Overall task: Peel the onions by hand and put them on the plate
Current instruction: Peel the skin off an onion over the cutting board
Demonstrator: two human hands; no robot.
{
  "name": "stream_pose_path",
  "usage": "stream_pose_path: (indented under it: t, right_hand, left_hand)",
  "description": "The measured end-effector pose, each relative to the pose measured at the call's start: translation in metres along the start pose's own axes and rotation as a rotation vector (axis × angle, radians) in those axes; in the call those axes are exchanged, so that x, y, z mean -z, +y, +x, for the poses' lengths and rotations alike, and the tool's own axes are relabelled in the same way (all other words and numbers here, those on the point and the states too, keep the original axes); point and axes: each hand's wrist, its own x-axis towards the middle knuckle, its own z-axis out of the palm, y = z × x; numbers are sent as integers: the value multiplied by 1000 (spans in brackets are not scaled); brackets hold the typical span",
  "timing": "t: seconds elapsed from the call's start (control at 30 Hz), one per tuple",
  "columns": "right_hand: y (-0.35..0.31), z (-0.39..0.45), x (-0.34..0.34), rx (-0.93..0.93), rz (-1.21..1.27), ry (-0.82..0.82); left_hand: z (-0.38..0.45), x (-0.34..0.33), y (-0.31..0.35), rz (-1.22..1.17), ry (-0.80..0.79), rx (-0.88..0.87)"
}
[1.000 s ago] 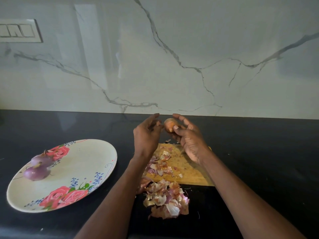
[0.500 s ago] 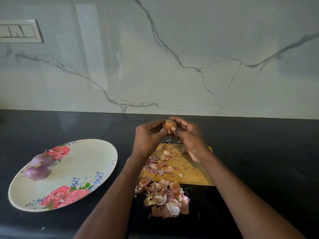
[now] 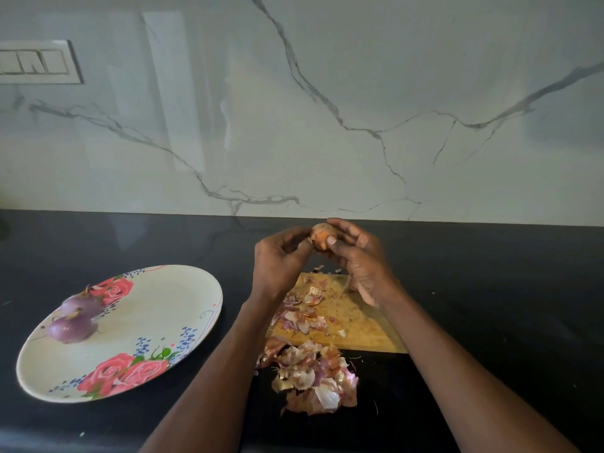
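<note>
A small onion (image 3: 319,236) with dry orange-brown skin is held in the air above the far end of a wooden cutting board (image 3: 359,322). My right hand (image 3: 359,259) grips it with thumb and curled fingers. My left hand (image 3: 281,259) pinches the skin on its left side. On the far left part of the cream plate with pink roses (image 3: 157,318) lie two peeled purple onions (image 3: 76,317), touching each other.
Loose onion skins (image 3: 302,313) lie on the board's left half, and a bigger heap of skins (image 3: 312,376) sits on the black counter just in front of it. A marble wall stands behind the counter, with a switch panel (image 3: 36,62) at upper left.
My left hand, apart from the onion with fingers loose a second ago, has closed in and now pinches its skin. Both hands sit slightly lower and closer together.
</note>
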Motion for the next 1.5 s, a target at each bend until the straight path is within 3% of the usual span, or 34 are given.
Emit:
stream_pose_path:
  t: [0.3,0.53,0.87,1.1,1.5]
  right_hand:
    - [4,0,-1,58,-75,19]
    - [5,-1,2,50,-117,10]
    - [2,-4,-1,-33,23,-22]
    - [-6,-5,0,-120,258,-76]
    - [-7,-4,4,-172,437,-124]
  left_hand:
    - [0,-1,2,-31,-1,14]
    - [0,0,-4,87,-9,-26]
    - [-4,0,0,143,15,-97]
    - [-2,-1,1,69,94,-44]
    - [4,0,-4,95,167,5]
